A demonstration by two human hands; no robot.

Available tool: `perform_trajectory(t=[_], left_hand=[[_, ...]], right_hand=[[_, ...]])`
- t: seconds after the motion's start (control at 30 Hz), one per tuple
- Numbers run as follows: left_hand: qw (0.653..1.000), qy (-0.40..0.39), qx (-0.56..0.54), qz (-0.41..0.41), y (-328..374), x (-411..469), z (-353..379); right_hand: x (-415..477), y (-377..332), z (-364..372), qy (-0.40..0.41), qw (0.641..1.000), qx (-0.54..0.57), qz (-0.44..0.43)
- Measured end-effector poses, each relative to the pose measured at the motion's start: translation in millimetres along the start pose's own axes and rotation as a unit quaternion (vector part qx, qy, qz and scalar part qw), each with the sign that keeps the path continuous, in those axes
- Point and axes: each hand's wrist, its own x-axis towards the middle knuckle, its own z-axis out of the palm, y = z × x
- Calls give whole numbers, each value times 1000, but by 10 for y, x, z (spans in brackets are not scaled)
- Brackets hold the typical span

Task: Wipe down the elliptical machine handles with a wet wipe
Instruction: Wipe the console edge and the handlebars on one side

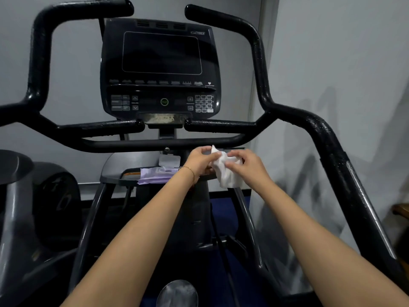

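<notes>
Both hands hold a crumpled white wet wipe (pixel 228 173) in front of me, just below the black cross bar (pixel 163 143). My left hand (pixel 200 161) pinches its left side and my right hand (pixel 244 165) grips its right side. The wipe hangs down between them. The left handle (pixel 38 63) curves up at the left of the dark console (pixel 161 69). The right handle (pixel 261 69) rises beside the console and runs down toward me at the right. Neither hand touches a handle.
A lilac pack of wet wipes (pixel 155 173) with its lid flipped open lies on the grey tray (pixel 115 171) under the console. Another grey machine (pixel 26 207) stands at the left. A grey wall is close behind and to the right.
</notes>
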Motion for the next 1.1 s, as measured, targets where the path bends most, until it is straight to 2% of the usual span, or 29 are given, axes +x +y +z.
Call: perform_trajectory(t=[0.07,0.13,0.2,0.3,0.37,0.47,0.5,0.57,0.6,0.63,0.7,0.73,0.77,0.83,0.93,1.0,1.07,1.1], left_hand=[[999,9,19,25,76,36,-65],[997,-38,49,54,164,45,-121],[988,-86,109,63,235,33,-162],[975,-54,196,84,288,88,-210],[979,-32,179,94,308,129,-251],[989,-47,114,85,344,175,-256],[989,-52,109,83,362,177,-225],[986,-30,127,102,412,183,-157],[978,19,162,131,423,213,-155],[955,90,221,174,425,246,-182],[863,224,367,266,442,253,-313],[813,242,434,305,428,266,-388],[772,226,498,323,416,282,-453],[717,166,607,300,381,293,-518],[659,136,684,282,325,311,-555],[640,128,702,286,332,316,-592],[631,122,709,291,348,305,-621],[629,120,709,295,353,295,-629]], right_hand=[[109,-47,-23,33,998,-36,-30],[212,-72,-39,53,997,-19,-43],[283,-107,-43,41,998,34,-31],[365,-143,-46,12,989,144,27],[396,-136,-45,1,963,259,74],[407,-120,-47,-70,881,443,152],[412,-122,-36,-90,867,460,169],[452,-147,1,-71,865,448,216],[480,-154,8,-37,867,433,244],[517,-151,6,4,867,418,270],[591,-158,-40,97,880,372,280],[625,-171,-63,137,902,321,253],[664,-195,-66,173,928,256,208],[698,-338,-29,219,963,135,77],[771,-546,160,195,978,-8,-72],[827,-618,359,107,978,-135,-121],[839,-611,552,11,951,-264,-160],[846,-566,605,-12,937,-301,-174]])
